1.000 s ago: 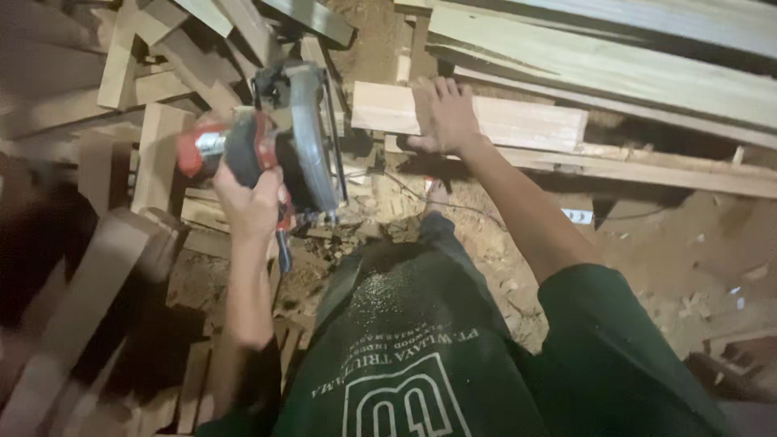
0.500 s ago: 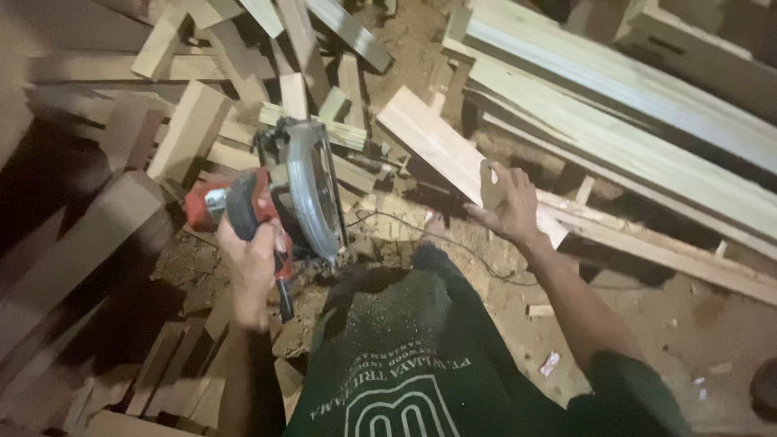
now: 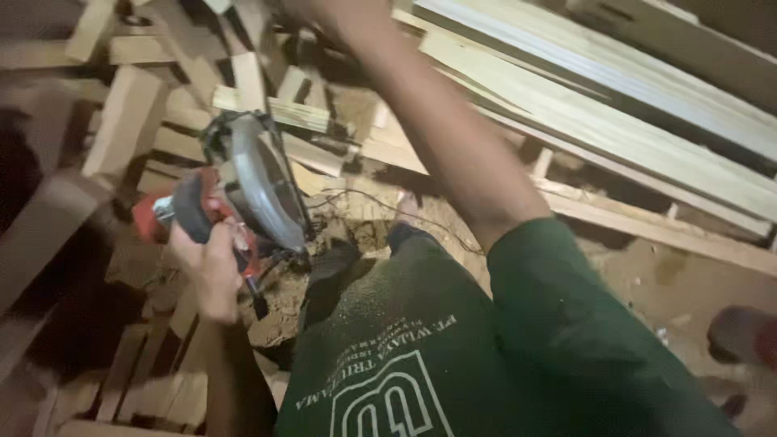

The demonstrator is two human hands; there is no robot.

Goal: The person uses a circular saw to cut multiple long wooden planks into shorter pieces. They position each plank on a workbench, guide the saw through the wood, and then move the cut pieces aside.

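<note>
My left hand (image 3: 206,271) grips the dark handle of a red circular saw (image 3: 255,182), held upright with its round blade guard facing right, above a sawdust-covered floor. My right arm stretches up and away across the middle of the view. My right hand (image 3: 312,12) is blurred at the top edge over a heap of short wooden offcuts (image 3: 267,109); whether it holds anything is unclear. A thin power cord (image 3: 380,202) trails from the saw over the sawdust. I wear a green shirt and dark apron.
Long pale planks (image 3: 615,113) lie stacked diagonally at the upper right. Short wood blocks (image 3: 121,121) pile up at the left and lower left. A mound of sawdust (image 3: 348,231) sits by my knees. A reddish object (image 3: 745,336) lies at the right edge.
My right arm has left the plank at the right and swung up toward the offcut heap at the top. The saw stays in my left hand, now lower left in view.
</note>
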